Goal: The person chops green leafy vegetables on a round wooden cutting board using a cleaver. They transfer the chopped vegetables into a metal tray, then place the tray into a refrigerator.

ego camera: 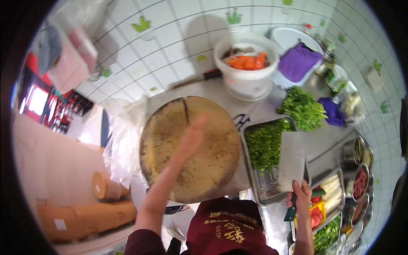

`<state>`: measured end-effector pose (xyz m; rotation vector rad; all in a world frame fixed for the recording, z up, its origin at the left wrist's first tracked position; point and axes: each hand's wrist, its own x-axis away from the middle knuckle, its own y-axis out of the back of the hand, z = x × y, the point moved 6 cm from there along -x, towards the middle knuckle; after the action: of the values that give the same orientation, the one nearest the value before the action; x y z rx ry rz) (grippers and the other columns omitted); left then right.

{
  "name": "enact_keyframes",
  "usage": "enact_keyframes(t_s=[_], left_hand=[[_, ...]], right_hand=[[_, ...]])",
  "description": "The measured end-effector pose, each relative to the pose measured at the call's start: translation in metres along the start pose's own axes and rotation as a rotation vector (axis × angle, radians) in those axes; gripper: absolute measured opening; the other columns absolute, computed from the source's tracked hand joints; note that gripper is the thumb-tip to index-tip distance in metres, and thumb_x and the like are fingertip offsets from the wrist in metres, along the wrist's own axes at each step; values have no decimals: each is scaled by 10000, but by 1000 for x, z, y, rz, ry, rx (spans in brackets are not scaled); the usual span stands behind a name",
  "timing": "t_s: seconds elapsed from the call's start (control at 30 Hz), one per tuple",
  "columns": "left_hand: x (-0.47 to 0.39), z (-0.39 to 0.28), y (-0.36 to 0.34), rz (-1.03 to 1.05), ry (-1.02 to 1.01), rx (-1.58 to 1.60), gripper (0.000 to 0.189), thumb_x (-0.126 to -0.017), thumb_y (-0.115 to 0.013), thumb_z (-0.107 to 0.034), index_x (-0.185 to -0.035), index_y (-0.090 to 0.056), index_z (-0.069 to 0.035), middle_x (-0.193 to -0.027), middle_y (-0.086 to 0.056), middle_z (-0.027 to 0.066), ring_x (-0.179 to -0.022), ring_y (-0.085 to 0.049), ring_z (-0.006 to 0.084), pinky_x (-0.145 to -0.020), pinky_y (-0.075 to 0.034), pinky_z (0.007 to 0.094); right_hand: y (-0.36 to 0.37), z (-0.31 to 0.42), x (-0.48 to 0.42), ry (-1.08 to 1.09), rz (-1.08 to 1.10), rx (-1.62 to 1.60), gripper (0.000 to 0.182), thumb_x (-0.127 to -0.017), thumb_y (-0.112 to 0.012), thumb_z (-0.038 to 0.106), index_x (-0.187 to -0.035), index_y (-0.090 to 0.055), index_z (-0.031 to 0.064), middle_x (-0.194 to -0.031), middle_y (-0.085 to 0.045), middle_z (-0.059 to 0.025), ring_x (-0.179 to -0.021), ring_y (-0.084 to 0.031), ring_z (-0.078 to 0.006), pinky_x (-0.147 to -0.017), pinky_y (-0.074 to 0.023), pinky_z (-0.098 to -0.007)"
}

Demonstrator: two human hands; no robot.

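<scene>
My left hand (194, 132), blurred and stretched out with nothing seen in it, is over a round wooden chopping block (213, 162). The block has a dark crack near its far edge and bears no food. On the right, my right hand (301, 193) grips the green handle of a cleaver (291, 161). Its broad blade is above the right side of a metal tray (247, 153) and covers part of it. Chopped green herbs (266, 143) fill the far part of that tray; a few bits lie in its near end.
Behind stand a white bucket (247, 78) with orange contents and a purple cloth (299, 62). Leafy greens (302, 108) lie beyond the tray. Metal bowls, one with red meat (360, 181), line the right wall. A plastic bag (122, 140) hangs left of the block.
</scene>
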<state>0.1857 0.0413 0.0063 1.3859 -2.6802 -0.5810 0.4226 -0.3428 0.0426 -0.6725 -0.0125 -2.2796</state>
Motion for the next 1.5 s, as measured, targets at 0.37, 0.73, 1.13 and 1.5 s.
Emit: enact_keyframes(t_s=[0.37,0.73,1.13,1.5], left_hand=[[30,-59,-85,219,-246,-268,531,-1042,-360,-296,-1508,-288,-53,-1570,-248,184,-1457,-204,355,-1172,-196,403],[83,-83,-198,934,-668,-564,119,-897,-608,-179,-938,-639,-73,-984,-616,67,-969,-600,294,-796,-516,410],[159,-113,-231,1088,-665,-626,427,-850,-663,-383,-1115,-611,-51,-985,-615,102,-978,-587,290,-850,-473,419],[202,-95,-238,785,-637,-602,391,-761,-752,-304,-1053,-606,-89,-917,-608,32,-906,-601,218,-867,-440,364]], right_hand=[[32,-26,36,-200,-258,-93,198,-968,-584,255,-980,-540,62,-585,-526,-74,-374,-463,-185,-357,-374,-300],[52,-32,86,-157,-164,128,179,-984,-554,163,-941,-531,-9,-619,-556,-68,-430,-516,-153,-404,-411,-287],[77,84,57,539,212,1671,99,-841,-611,143,-865,-564,60,-650,-566,-105,-537,-600,-284,-449,-473,-413],[-134,71,-22,577,1111,2580,55,-719,-691,160,-723,-722,115,-641,-676,-51,-599,-668,-228,-493,-474,-377]])
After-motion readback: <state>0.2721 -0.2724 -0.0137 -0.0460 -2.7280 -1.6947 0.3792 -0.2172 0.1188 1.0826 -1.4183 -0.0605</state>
